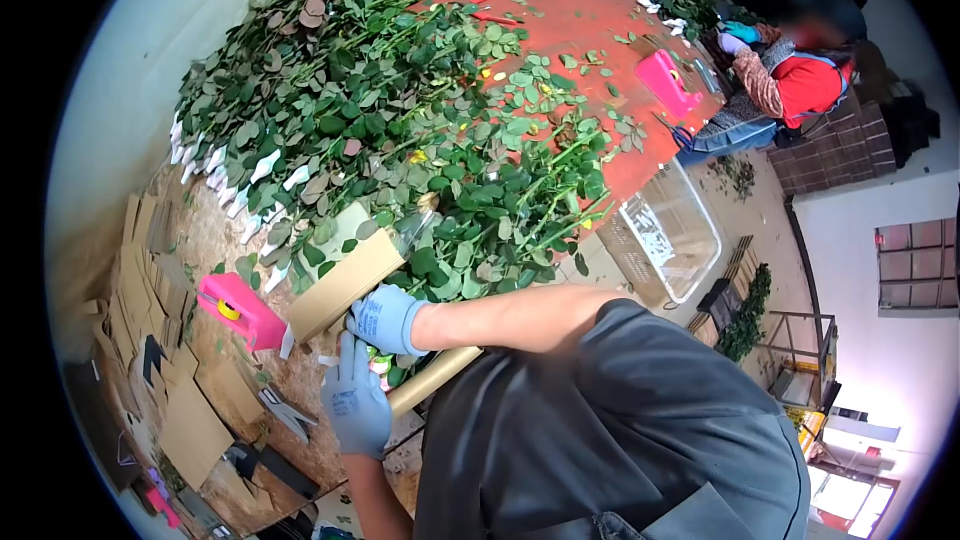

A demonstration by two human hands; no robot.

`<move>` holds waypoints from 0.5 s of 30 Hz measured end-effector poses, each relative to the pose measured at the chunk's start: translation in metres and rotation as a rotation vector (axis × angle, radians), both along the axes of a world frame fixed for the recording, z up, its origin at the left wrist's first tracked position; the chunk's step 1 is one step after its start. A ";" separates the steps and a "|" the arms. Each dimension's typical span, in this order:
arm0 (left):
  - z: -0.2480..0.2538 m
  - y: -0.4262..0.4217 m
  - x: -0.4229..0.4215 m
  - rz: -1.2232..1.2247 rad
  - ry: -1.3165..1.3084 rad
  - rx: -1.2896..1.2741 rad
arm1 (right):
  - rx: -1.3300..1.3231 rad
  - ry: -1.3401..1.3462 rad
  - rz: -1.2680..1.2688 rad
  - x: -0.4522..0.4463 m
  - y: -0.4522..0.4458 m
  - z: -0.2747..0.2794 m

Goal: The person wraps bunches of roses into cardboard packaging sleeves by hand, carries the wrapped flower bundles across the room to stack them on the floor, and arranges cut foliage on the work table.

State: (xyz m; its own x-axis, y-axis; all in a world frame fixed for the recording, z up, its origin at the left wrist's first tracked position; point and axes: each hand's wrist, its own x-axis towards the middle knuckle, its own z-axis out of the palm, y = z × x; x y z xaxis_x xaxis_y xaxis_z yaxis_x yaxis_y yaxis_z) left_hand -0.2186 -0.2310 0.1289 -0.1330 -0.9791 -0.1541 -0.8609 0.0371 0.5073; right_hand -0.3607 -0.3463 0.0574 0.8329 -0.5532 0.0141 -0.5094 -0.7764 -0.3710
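Note:
My left hand (357,404), in a grey-blue glove, lies with fingers stretched out beside a few pink and green rose heads (378,364). My right hand (388,320), gloved alike, is closed at the lower edge of a cardboard sheet (345,285), its fingertips close to those of my left hand. A second cardboard edge (435,381) runs along the near side of the roses, against my dark shirt. Leaves and stems show between the two cardboard sides; my hands hide part of the flowers.
Rose stems with leaves (330,100) pile high on the table, several heads in white sleeves (265,166). A pink tape dispenser (240,310), scissors (287,412) and cardboard pieces (190,430) lie left. A plastic crate (700,230) stands right. A co-worker (810,85) sits beyond the red tabletop (575,20).

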 end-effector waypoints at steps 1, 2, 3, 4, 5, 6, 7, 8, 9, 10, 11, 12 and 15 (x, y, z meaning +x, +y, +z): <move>-0.003 0.001 0.002 -0.027 -0.040 -0.013 | -0.023 0.018 -0.014 0.000 0.000 0.001; -0.006 0.002 0.004 -0.048 -0.081 -0.023 | -0.019 0.013 -0.011 0.000 -0.001 -0.003; -0.009 0.003 0.005 -0.038 -0.089 -0.018 | 0.011 -0.035 -0.002 0.000 -0.002 -0.010; -0.013 0.003 0.006 -0.094 -0.150 -0.076 | 0.042 -0.086 0.010 0.000 -0.004 -0.005; -0.014 0.003 0.010 -0.145 -0.216 -0.133 | 0.041 -0.071 0.076 -0.005 -0.006 -0.001; -0.011 0.003 0.010 -0.117 -0.238 -0.124 | 0.050 0.027 0.074 0.004 -0.004 -0.015; -0.007 0.002 0.007 -0.125 -0.259 -0.103 | 0.051 0.050 0.117 0.004 -0.006 -0.004; -0.004 0.001 0.005 -0.133 -0.276 -0.084 | 0.050 0.077 0.159 -0.004 -0.009 0.007; -0.006 0.001 0.006 -0.134 -0.238 -0.094 | 0.082 0.092 0.175 -0.007 -0.011 0.021; -0.001 0.000 0.007 -0.112 -0.250 -0.090 | 0.115 0.114 0.186 -0.009 -0.012 0.033; 0.005 -0.002 0.005 -0.113 -0.235 -0.009 | 0.065 0.150 0.209 -0.011 -0.013 0.041; 0.008 -0.004 0.004 -0.117 -0.214 0.068 | 0.060 0.149 0.222 -0.006 -0.010 0.039; 0.008 -0.002 0.006 -0.126 -0.236 0.047 | 0.018 0.060 0.201 0.006 -0.011 0.058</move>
State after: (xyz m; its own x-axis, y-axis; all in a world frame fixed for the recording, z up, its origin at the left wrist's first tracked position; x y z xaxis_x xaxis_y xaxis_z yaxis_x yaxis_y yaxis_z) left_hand -0.2125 -0.2326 0.1370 -0.2084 -0.9480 -0.2405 -0.9456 0.1325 0.2973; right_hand -0.3550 -0.3569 0.1158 0.9257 -0.3753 -0.0470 -0.3662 -0.8581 -0.3598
